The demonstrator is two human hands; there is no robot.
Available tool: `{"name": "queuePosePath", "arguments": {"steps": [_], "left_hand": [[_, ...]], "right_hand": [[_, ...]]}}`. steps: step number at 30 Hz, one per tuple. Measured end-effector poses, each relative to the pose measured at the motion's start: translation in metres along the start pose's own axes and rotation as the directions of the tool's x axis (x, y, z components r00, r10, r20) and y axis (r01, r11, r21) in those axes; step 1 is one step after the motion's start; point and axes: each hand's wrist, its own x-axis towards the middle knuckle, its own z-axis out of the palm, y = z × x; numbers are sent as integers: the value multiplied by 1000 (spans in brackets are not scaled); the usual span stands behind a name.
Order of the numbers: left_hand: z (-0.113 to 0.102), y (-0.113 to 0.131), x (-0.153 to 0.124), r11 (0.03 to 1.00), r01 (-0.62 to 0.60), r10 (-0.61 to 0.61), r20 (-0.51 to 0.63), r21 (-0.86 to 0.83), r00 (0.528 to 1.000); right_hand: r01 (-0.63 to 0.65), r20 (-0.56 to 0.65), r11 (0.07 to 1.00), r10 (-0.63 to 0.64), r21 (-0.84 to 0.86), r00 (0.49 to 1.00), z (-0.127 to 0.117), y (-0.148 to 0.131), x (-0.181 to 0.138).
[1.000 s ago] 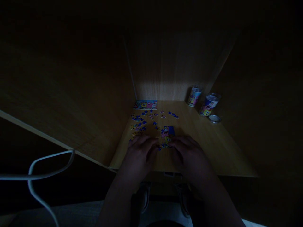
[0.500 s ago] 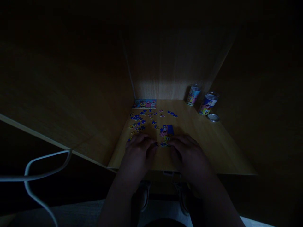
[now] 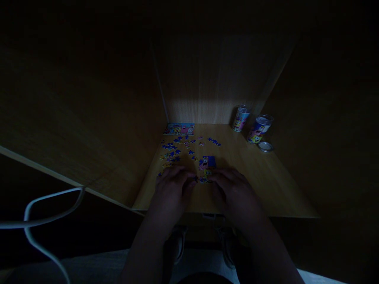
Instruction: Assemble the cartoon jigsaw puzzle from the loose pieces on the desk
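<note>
Puzzle piece [image 3: 196, 178] has shifted left

Left hand [image 3: 171, 187] pinches it just left of the part-built puzzle [image 3: 207, 162]; right hand [image 3: 232, 186] is at the puzzle's right side, grip unclear. Loose pieces [image 3: 168, 146] lie far left, cans [image 3: 258, 131] far right.

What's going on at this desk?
A person is working a jigsaw with two bare hands in dim light. The left hand seems to pinch a dark puzzle piece beside a partly joined section; the right hand is at that section's right edge. Loose pieces lie scattered to the left, with a flat cartoon picture behind them. Two printed cans stand at back right, a round lid by the nearer one.
</note>
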Motion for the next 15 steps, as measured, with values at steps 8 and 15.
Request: {"name": "queuePosePath", "arguments": {"steps": [8, 15], "left_hand": [[5, 0, 1, 999, 2, -2, -18, -37, 1000], [4, 4, 2, 1000, 0, -1, -24, -19, 1000]], "right_hand": [[-1, 4, 1000, 1, -8, 1000, 0, 1, 0], [-5, 11, 1000, 5, -7, 1000, 0, 0, 0]]}}
